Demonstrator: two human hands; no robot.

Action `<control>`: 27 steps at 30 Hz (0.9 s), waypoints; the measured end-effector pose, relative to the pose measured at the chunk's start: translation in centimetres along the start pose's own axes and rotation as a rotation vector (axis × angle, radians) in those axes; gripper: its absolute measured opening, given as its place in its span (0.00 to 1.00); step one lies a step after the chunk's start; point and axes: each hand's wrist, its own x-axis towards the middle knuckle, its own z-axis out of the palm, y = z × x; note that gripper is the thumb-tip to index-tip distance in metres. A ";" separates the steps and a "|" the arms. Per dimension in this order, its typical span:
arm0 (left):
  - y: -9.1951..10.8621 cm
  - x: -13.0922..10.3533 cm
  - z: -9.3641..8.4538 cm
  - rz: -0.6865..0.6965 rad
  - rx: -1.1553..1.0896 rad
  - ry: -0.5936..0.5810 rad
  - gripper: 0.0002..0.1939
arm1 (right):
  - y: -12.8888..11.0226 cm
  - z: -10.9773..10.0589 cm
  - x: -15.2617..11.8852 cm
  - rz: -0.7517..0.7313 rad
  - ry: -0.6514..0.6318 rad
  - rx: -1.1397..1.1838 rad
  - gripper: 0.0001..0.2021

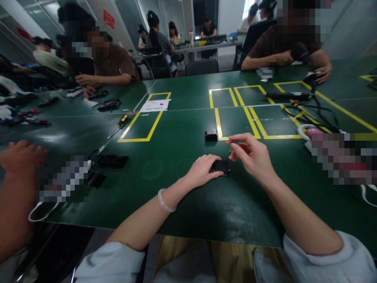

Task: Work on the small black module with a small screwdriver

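Note:
My left hand (203,169) holds a small black box-shaped part (222,168) down on the green table, its thumb along the near side and its fingers over the far side. Pinched in my right hand (250,155) is a small screwdriver (230,152) with a bluish end; most of its handle is hidden by the fingers. The thin dark shaft points down at the part's right far corner. Whether the tip sits in a screw is too small to tell. Just beyond my hands stands a second black box-shaped part (211,135), touched by neither hand.
Yellow tape rectangles mark the green table (182,133). A yellow-black screwdriver (122,121) and a paper sheet (154,105) lie left of centre. Black cables (322,112) and a blurred power strip are at right. A neighbour's arm (17,196) reaches in at left; people sit opposite.

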 end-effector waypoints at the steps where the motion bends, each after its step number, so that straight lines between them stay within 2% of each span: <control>1: 0.0 0.0 0.0 0.000 -0.001 -0.003 0.20 | 0.0 0.0 0.0 -0.005 -0.006 -0.007 0.10; 8: 0.1 0.0 -0.1 -0.001 0.000 -0.009 0.20 | 0.0 0.0 -0.1 -0.020 -0.002 0.013 0.12; 13: 0.0 -0.1 0.0 -0.002 0.005 -0.011 0.20 | 0.0 0.0 -0.1 -0.024 0.014 0.010 0.09; 27: -0.1 -0.1 0.0 -0.004 0.004 -0.004 0.20 | -0.2 -0.1 -0.1 -0.015 0.025 -0.046 0.10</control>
